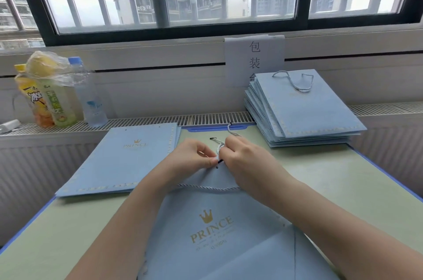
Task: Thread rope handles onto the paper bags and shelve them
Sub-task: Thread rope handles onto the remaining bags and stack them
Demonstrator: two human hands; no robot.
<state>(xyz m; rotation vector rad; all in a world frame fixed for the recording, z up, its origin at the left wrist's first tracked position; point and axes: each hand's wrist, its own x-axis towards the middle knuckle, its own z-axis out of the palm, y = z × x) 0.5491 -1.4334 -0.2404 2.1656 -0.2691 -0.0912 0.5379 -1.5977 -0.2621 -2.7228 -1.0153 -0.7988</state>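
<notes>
The table carries three groups of light blue paper bags. At two o'clock lies the finished stack, many bags deep; the top one shows a rope handle already threaded, so this part of the work seems done, though none is put on a shelf yet and no shelf is visible. At ten o'clock lies the flat pile of unthreaded bags, with empty punched holes at the upper edge; how many bags it holds cannot be told, so some work remains.

At six o'clock, in front of the person, is the bag in work. One grey-white rope already crosses it below the top edge. A second rope is now being threaded: the left hand pinches the top edge of the bag beside a hole, and the right hand pinches the rope's black tip at that hole. This bag seems about half finished.
</notes>
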